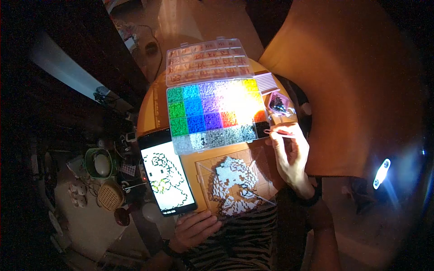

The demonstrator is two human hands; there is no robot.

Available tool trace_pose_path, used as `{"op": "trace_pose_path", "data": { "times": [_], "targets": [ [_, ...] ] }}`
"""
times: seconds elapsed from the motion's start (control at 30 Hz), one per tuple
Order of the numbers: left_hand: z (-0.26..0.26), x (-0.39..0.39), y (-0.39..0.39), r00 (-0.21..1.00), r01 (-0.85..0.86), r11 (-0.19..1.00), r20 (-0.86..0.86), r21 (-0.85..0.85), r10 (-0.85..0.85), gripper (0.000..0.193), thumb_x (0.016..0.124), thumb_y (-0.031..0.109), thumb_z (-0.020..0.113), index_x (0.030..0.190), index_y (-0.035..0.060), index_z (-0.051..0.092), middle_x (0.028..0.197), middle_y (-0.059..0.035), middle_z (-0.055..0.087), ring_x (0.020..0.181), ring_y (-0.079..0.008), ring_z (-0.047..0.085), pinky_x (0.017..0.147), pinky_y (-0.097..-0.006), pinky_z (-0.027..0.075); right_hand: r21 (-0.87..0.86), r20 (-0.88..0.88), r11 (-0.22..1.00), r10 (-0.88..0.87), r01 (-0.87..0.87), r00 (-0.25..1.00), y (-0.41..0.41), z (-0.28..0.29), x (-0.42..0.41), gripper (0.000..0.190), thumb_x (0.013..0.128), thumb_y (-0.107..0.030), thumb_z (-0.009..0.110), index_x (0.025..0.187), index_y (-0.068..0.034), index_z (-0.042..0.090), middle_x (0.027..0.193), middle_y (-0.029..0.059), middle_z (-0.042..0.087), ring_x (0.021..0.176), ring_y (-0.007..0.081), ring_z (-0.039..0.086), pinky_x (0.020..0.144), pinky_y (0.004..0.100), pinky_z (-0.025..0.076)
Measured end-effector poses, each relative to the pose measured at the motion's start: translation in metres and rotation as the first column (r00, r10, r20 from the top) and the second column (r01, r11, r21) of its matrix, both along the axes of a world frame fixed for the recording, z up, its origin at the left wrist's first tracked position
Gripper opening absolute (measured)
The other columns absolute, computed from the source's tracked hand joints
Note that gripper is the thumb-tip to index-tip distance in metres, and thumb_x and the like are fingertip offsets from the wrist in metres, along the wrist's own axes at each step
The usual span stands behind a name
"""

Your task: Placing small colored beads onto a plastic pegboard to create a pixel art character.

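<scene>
My right hand (pixel 292 149) pinches pink tweezers (pixel 286 134), their tips over the compartment of black beads (pixel 261 127) at the near right corner of the clear bead box (pixel 217 149). Small fuse beads of many colours fill the box's other compartments. Nearer to me lies a transparent pegboard (pixel 204 181) bearing a figure of white and dark beads (pixel 234 169). My left hand (pixel 196 226) rests at the table's near edge, fingers extended, by the pegboard's lower left corner. Left of the board, a lit phone or tablet (pixel 168 176) displays a pixel pattern.
The box's hinged lid (pixel 208 61) lies folded back, with marked cells. Right of the box are a ridged pinkish tray (pixel 267 83) and a small pink dish (pixel 278 102) of black beads. A green basin (pixel 89 163) and a woven basket (pixel 111 195) stand lower left.
</scene>
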State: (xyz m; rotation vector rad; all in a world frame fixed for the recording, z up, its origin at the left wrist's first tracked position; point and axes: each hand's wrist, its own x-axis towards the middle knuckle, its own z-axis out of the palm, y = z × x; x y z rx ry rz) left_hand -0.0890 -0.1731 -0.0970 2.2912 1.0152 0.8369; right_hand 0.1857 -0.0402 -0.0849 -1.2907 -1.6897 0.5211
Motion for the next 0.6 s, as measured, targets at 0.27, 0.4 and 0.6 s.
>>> {"op": "trace_pose_path", "data": {
  "times": [0.27,0.4,0.6],
  "targets": [
    [0.003,-0.005,0.0,0.999,0.029,0.999,-0.02,-0.029,-0.029,0.029,0.079,0.01,0.063,0.108,0.0147,0.064,0.115,0.0017,0.059,0.111,-0.0171,0.055,0.085,-0.0329,0.053,-0.015,-0.039,1.0,-0.015,0.015,0.999,-0.003,0.0,0.0,0.008,0.089,0.002,0.052,0.097,0.004,0.053,0.092,0.0111,0.055,0.072,0.0134,0.06,0.067,0.0242,0.051],
    [0.014,-0.009,0.008,0.988,0.114,0.985,-0.088,-0.13,-0.126,0.032,0.08,0.012,0.06,0.112,0.0131,0.062,0.12,0.0004,0.057,0.113,-0.0176,0.053,0.088,-0.0347,0.05,-0.051,-0.245,0.998,0.032,-0.046,0.969,-0.011,0.008,-0.009,0.008,0.09,0.001,0.051,0.097,0.003,0.052,0.091,0.0125,0.055,0.07,0.0165,0.06,0.066,0.0257,0.05],
    [-0.001,-0.007,-0.002,0.999,0.049,0.997,-0.016,-0.064,-0.05,0.035,0.078,0.009,0.064,0.113,0.0148,0.061,0.12,0.0008,0.056,0.114,-0.0175,0.052,0.088,-0.0336,0.05,-0.196,-0.227,0.956,0.172,-0.218,0.959,-0.017,0.017,-0.017,0.008,0.09,-0.002,0.052,0.094,0.004,0.053,0.092,0.0134,0.056,0.07,0.0148,0.06,0.065,0.0252,0.049]
  ]
}}
